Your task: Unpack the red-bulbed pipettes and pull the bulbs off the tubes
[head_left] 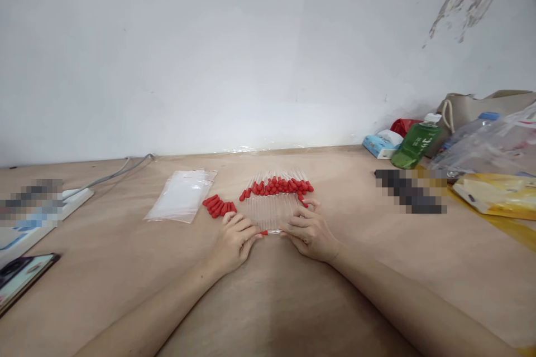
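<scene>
Close to me on the table, my left hand (237, 239) is closed, pinching a small red rubber bulb (263, 232). My right hand (313, 234) grips a clear glass dropper tube (274, 231), whose end meets the bulb; how deep it sits cannot be made out. Just beyond the hands lies a row of bare glass tubes (268, 211). Behind that row is a bunch of droppers with red bulbs (278, 185), their glass ends pointing at the wall. Loose red bulbs (216, 205) lie beyond my left hand. Another red bulb (302, 201) shows by my right fingers.
Clear plastic bags (182, 195) lie stacked to the left. Farther left are a white power strip (77, 198) with a grey cable and a phone (29, 279). At right stand a tissue pack (379, 146), a green bottle (416, 142) and plastic bags (498, 145). A white wall (251, 56) bounds the back.
</scene>
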Demonstrator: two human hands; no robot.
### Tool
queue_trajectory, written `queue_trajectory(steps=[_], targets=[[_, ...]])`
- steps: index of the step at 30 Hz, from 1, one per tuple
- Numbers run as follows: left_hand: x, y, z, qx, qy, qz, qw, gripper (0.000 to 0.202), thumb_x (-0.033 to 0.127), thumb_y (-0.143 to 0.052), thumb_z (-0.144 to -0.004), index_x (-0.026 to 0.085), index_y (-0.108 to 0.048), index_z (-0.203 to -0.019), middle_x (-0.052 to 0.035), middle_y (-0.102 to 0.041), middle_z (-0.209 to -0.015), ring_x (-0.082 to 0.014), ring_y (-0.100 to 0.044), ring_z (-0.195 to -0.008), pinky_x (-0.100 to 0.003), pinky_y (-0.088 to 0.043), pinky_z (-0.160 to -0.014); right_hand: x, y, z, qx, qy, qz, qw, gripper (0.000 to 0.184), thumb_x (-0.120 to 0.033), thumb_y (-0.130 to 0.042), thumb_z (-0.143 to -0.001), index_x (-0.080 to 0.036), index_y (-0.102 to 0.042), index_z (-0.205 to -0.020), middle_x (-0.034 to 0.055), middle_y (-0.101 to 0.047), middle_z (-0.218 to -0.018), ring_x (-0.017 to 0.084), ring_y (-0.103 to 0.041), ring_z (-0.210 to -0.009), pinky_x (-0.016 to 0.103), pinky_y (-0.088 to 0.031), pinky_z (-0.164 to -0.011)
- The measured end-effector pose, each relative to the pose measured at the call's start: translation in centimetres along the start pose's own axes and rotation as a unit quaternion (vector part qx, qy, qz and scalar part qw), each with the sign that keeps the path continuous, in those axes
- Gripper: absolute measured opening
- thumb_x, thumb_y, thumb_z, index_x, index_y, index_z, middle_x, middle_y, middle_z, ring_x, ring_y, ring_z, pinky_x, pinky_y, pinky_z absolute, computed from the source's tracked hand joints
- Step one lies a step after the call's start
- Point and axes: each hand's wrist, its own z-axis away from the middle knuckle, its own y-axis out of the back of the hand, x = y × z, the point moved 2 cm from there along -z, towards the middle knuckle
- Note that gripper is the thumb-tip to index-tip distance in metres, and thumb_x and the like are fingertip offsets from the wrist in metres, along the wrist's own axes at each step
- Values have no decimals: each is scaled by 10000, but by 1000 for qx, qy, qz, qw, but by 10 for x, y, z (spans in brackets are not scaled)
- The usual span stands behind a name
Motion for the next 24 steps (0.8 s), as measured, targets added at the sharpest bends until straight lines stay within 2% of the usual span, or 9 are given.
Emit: queue_trajectory(steps=[2, 5, 9, 13, 18, 21, 24], targets=[[-4, 1, 4, 22, 12, 9, 1000, 197, 262, -443, -853, 206, -627, -808, -34, -618, -749, -152, -506, -717, -343, -362, -737, 6, 2, 1, 20, -26, 1, 999, 170, -267, -476, -837, -260, -645, -821, -31, -571, -609, 115, -471, -691, 374, -218, -897], [-10, 1, 9, 68, 42, 59, 995, 181, 247, -450, -851, 208, -615, -916, -45, -597, -844, -150, -533, -792, -308, -416, -730, 18, 1, 3, 62, -101, -2, 993, 179, -274, -477, -835, -256, -644, -895, -14, -568, -645, 119, -483, -688, 328, -283, -818], [-20, 7, 8, 148, 105, 81, 980, 260, 228, -429, -849, 199, -571, -1065, -64, -531, -922, -157, -527, -883, -309, -449, -788, 29, -7, 3, 67, -200, 22, 977, 250, -213, -419, -832, -211, -612, -991, 21, -583, -724, 136, -519, -729, 281, -309, -713], [-46, 29, 2, 214, 218, 43, 951, 290, 266, -396, -845, 220, -583, -1061, -65, -491, -929, -177, -522, -882, -348, -457, -785, 33, -10, 1, 72, -245, 50, 966, 177, -202, -437, -803, -191, -605, -857, 28, -633, -776, 149, -542, -750, 299, -273, -750], [-92, 55, 1, 189, 325, 44, 925, 292, 314, -464, -795, 237, -527, -1069, -30, -541, -887, -148, -533, -713, -319, -466, -674, 34, -12, -2, 72, -225, 113, 965, 184, -210, -442, -812, -196, -621, -767, 29, -647, -717, 156, -536, -733, 335, -230, -785], [-109, 58, 5, 177, 358, 57, 915, 294, 365, -525, -739, 211, -521, -990, -16, -574, -872, -135, -534, -670, -270, -444, -574, 32, -15, -3, 61, -199, 133, 969, 196, -223, -447, -814, -206, -637, -771, 32, -643, -698, 161, -521, -737, 350, -223, -793], [-118, 52, 10, 136, 375, 48, 916, 265, 405, -532, -717, 207, -535, -893, -3, -594, -879, -130, -536, -675, -237, -418, -551, 30, -16, -3, 43, -181, 129, 974, 189, -252, -460, -808, -211, -645, -798, 30, -632, -692, 170, -511, -769, 363, -218, -817]])
